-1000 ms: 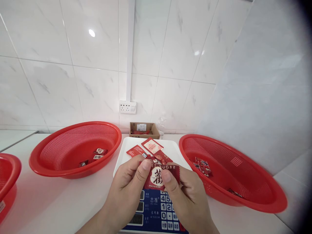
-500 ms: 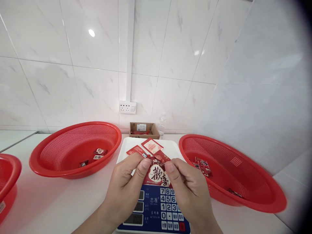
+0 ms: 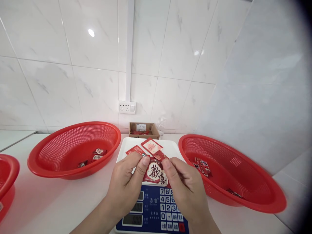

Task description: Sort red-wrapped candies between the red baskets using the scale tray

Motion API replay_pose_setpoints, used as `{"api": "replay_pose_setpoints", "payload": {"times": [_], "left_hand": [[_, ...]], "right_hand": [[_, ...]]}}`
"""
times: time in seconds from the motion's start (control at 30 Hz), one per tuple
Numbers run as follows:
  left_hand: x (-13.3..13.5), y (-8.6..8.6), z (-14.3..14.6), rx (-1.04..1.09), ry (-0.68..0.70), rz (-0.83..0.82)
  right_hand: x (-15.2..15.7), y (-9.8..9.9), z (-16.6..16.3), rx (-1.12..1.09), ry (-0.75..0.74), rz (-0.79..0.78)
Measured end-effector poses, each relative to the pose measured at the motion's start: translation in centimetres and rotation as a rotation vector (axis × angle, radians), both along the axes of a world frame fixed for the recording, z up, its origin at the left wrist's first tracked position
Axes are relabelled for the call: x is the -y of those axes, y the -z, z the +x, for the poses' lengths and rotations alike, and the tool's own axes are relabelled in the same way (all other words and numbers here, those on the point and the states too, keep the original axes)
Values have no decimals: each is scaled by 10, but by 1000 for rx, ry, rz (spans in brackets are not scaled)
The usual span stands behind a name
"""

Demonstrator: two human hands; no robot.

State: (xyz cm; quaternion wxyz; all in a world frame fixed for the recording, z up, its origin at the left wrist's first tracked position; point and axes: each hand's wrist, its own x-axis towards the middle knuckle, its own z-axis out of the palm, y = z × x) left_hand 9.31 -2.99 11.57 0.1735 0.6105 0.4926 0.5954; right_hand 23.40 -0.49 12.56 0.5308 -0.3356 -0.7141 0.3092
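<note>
- Left edge of the frame: part of a red basin.
- Left of centre: a red colander with small wrapped packets inside.
- Lower centre-left: the left hand, thumb closed against curled fingers, pinching one side of a red packet.
- Lower centre: that packet, above a scale.
- Lower centre-right: the right hand, likewise closed, pinching the packet's other side.
- Lower right: another red colander, also holding packets.
</note>
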Motion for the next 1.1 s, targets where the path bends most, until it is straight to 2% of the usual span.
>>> {"api": "replay_pose_setpoints", "payload": {"times": [0.1, 0.17, 0.43, 0.5, 0.67, 0.8, 1.1], "left_hand": [[-1, -1, -2, 31, 83, -55], [-1, -1, -2, 33, 114, -81], [-1, -2, 0, -12, 53, -2], [-1, -4, -1, 65, 103, -41], [1, -9, -3, 237, 338, -192], [4, -12, -2, 298, 411, -142], [14, -10, -2, 262, 399, -15]], "right_hand": [[-2, -1, 2, -37, -44, -102], [-3, -2, 4, -48, -71, -116], [-6, -1, 6, -13, -30, 17], [-5, -1, 6, -17, -12, 31], [-4, -2, 7, -21, -23, 20], [-3, -3, 9, -18, -68, 7], [-1, -3, 15, -72, -125, 262]]}}
